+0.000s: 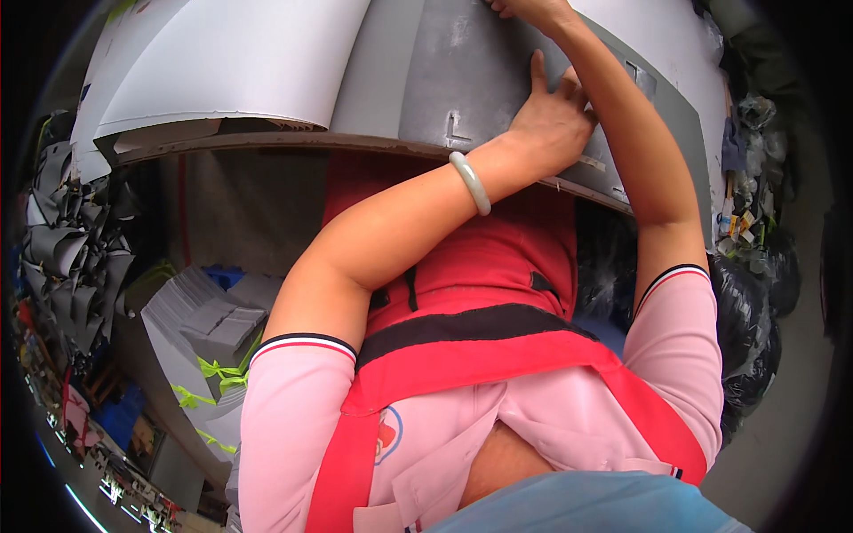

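Observation:
My left hand [553, 123] lies with fingers spread on a dark grey flat panel [444, 80]. The panel has worn patches and L-shaped marks or slots near its corners. Under it is a larger, lighter grey sheet [378, 84] on the table. My right hand [530, 9] reaches to the panel's far side, at the upper edge of the picture. Its fingers look curled together, partly cut off by that edge; whatever they hold, if anything, is hidden. My right forearm passes above the left hand's fingers.
Large white sheets [231, 62] curl up on the table's left, above its worn front edge [293, 142]. Grey scraps [75, 258] are heaped at far left. Grey stacks tied with green bands [191, 320] stand below. Black plastic bags [746, 329] lie at right.

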Demonstrator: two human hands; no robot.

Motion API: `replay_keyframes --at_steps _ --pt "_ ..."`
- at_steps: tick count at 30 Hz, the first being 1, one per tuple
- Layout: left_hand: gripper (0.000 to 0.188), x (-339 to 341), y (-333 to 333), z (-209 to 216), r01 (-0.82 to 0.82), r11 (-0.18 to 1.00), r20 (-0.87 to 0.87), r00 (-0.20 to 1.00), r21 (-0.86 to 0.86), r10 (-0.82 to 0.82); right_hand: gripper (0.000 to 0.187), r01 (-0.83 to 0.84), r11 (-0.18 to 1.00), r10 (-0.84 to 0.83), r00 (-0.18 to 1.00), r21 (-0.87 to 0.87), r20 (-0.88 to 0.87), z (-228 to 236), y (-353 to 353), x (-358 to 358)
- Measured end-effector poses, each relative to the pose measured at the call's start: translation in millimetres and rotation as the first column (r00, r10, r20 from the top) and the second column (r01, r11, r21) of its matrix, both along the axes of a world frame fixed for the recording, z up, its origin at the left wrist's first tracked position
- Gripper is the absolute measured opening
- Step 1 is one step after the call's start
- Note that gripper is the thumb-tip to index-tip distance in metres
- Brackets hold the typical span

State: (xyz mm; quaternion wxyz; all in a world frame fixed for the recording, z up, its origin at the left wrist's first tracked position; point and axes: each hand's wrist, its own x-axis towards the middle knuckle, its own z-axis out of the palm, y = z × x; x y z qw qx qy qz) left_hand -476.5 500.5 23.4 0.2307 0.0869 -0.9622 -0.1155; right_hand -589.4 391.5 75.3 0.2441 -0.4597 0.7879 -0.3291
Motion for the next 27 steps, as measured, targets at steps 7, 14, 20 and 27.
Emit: replay_keyframes --at_steps 7,14,20,27 --pt "0.027 0 -1 -10 -0.012 1.000 -0.128 0.992 0.007 0.013 0.013 -0.088 0.991 0.077 0.991 0.104 0.112 7 20 13" --pt "0.031 -10 3 -27 -0.028 0.977 -0.280 0.956 0.213 0.089 0.016 -0.389 0.890 0.389 0.920 0.239 0.050 28 105 88" --pt "0.035 0 -1 -20 -0.032 0.999 -0.152 0.988 0.027 0.036 0.017 -0.338 0.911 0.405 0.844 0.238 -0.351 13 108 106" --pt "0.041 -1 1 -17 -0.031 1.000 -0.148 0.989 0.002 0.031 0.023 -0.420 0.875 0.481 0.807 0.241 -0.341 26 127 104"
